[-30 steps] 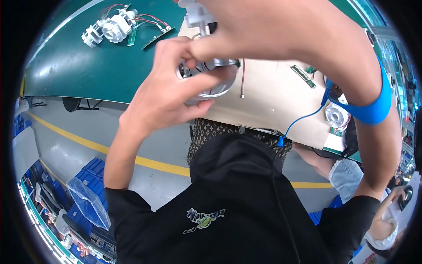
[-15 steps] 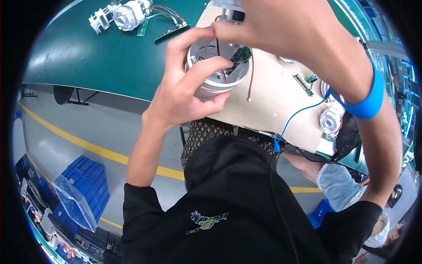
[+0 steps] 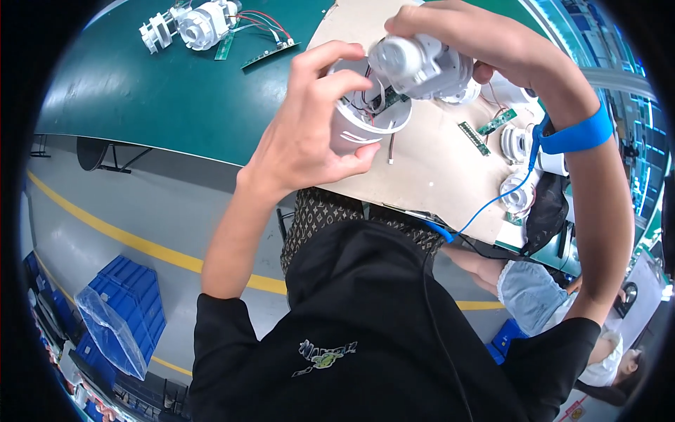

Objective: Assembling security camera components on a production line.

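A green worktop (image 3: 162, 105) is spreading across the upper part of the frame, and a beige sheet (image 3: 429, 169) is covering it from upper centre toward the right. A blue crate (image 3: 133, 295) is standing on the floor at lower left. At upper centre the left hand (image 3: 302, 126) is gripping a white cup (image 3: 351, 137), its fingers clamping the rim and side. Just right of it, the right hand (image 3: 485, 35) is holding a white mechanism (image 3: 425, 67), fingers clamped on its body, and the mechanism is hanging tilted beside the cup's open mouth, where wires are showing. Another white assembly (image 3: 204, 27) is lying at upper left. A blue wrist strap (image 3: 580, 132) is circling the right wrist. Right of centre, a narrow circuit board (image 3: 474, 138) is resting on the sheet.
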{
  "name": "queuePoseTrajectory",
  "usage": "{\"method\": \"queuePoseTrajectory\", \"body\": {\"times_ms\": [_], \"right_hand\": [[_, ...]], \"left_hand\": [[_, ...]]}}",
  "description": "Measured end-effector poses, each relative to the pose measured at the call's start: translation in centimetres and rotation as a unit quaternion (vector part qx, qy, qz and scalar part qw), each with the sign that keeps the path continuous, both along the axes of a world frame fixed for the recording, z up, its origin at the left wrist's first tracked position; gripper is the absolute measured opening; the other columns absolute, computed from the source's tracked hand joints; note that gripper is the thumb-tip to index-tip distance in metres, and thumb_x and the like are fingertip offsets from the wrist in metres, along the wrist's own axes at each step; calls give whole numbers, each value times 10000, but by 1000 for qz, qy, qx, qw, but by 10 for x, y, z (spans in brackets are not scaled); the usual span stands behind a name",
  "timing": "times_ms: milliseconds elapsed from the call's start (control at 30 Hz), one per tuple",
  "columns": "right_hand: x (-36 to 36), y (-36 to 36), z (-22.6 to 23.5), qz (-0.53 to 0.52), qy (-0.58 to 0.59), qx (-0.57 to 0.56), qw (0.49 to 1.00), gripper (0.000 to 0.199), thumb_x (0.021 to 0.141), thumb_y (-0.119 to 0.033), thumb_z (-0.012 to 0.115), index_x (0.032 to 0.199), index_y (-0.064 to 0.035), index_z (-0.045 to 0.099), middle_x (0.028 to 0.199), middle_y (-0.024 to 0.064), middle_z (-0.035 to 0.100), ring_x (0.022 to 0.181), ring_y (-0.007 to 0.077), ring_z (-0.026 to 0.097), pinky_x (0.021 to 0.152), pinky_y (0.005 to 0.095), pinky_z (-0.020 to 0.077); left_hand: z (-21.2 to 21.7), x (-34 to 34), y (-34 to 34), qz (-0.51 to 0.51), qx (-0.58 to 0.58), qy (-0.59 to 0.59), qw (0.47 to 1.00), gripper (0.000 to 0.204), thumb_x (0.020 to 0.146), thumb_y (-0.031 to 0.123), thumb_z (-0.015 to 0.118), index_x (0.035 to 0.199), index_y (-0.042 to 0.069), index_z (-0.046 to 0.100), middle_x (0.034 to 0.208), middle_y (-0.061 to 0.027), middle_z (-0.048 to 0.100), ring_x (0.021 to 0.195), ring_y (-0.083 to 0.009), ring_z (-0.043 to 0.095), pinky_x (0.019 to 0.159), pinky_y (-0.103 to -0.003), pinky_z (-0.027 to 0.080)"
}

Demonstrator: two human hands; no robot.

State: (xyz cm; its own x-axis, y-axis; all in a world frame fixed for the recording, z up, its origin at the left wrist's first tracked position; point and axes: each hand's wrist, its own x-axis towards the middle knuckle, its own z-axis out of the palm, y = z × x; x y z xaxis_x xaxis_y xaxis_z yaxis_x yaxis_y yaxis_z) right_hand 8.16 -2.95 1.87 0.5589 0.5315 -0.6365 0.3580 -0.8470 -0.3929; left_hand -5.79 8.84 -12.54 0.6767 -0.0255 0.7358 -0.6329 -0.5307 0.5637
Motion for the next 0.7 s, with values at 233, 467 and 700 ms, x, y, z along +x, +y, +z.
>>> {"method": "queuePoseTrajectory", "body": {"times_ms": [233, 467, 700], "right_hand": [[-1, 1, -1, -88, 74, -7, 993, 399, 880, -382, 404, 940, -33, 587, 686, 11, 568, 483, 103, 491, 384, 221, 359], [39, -9, -5, 175, 252, 199, 931, 388, 840, -346, 474, 944, 10, 587, 755, 53, 639, 541, 94, 607, 439, 204, 503], [32, -27, -32, -69, 190, 151, 968, 399, 918, -350, 426, 1045, -8, 587, 935, 24, 627, 795, 60, 606, 728, 206, 496]], "left_hand": [[-10, 7, -1, -27, -56, -7, 998, 878, 499, 35, 745, 1255, 71, 299, 1250, -185, 382, 1133, -344, 415, 945, -403, 390], [-18, 14, -7, -34, -81, 11, 996, 932, 497, 43, 740, 1294, 54, 256, 1264, -183, 377, 1153, -346, 407, 962, -392, 379], [-25, 18, -11, -71, -142, -12, 987, 907, 488, 45, 733, 1268, 70, 271, 1261, -179, 383, 1129, -336, 434, 942, -380, 399]]}}
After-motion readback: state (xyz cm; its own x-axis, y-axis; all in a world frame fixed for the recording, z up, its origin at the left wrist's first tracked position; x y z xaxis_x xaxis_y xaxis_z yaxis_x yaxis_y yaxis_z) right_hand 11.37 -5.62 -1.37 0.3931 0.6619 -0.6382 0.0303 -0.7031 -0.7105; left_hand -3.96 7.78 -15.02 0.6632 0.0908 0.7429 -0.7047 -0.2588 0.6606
